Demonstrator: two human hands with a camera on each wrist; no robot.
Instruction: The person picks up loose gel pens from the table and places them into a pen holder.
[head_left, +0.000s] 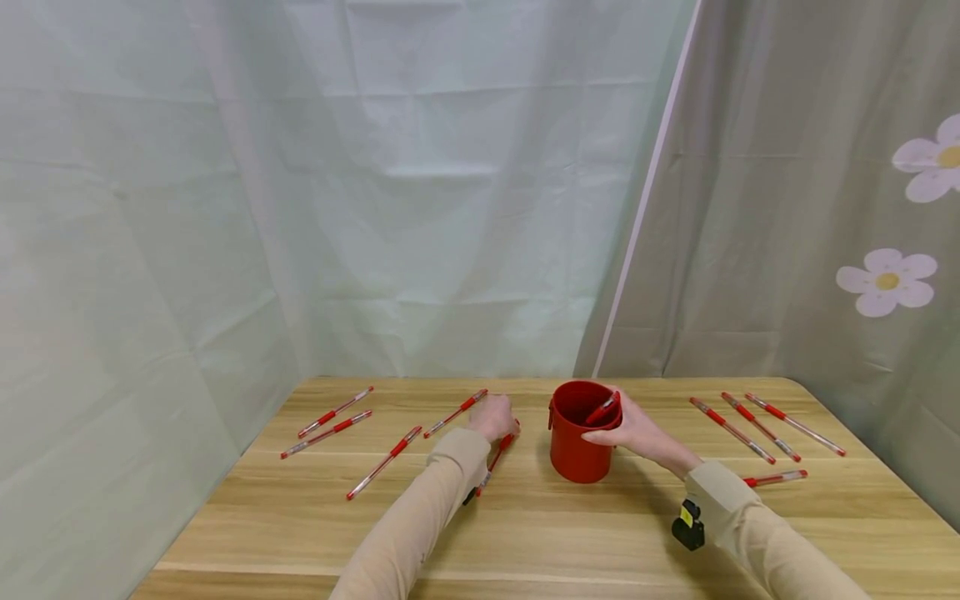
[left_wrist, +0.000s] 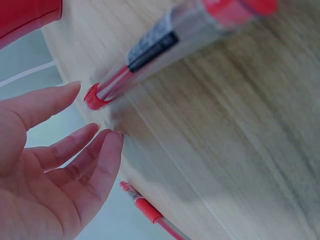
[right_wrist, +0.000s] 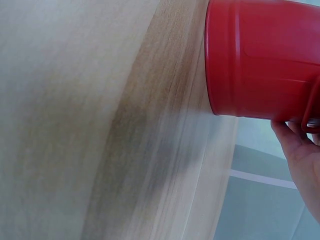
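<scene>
Close to the table's middle, my left hand (head_left: 494, 417) reaches down at the far end of a red-and-clear gel pen (head_left: 495, 463). In the left wrist view the thumb and fingers of that hand (left_wrist: 60, 185) stand apart, around the end of the pen (left_wrist: 150, 52) without closing on it. A red bucket (head_left: 581, 457) stands upright to the right. My right hand (head_left: 641, 433) grips its right side near the rim, thumb towards the front. One red pen (head_left: 602, 409) leans inside the bucket. In the right wrist view, fingers (right_wrist: 295, 150) press against the bucket wall (right_wrist: 265, 60).
Several similar pens lie on the wooden table (head_left: 555, 542). To the left are a pen (head_left: 384, 463) and another pen (head_left: 455, 413); to the right, a pen (head_left: 732, 430) and one (head_left: 780, 477) partly behind the right sleeve. Pale curtains (head_left: 450, 208) hang behind.
</scene>
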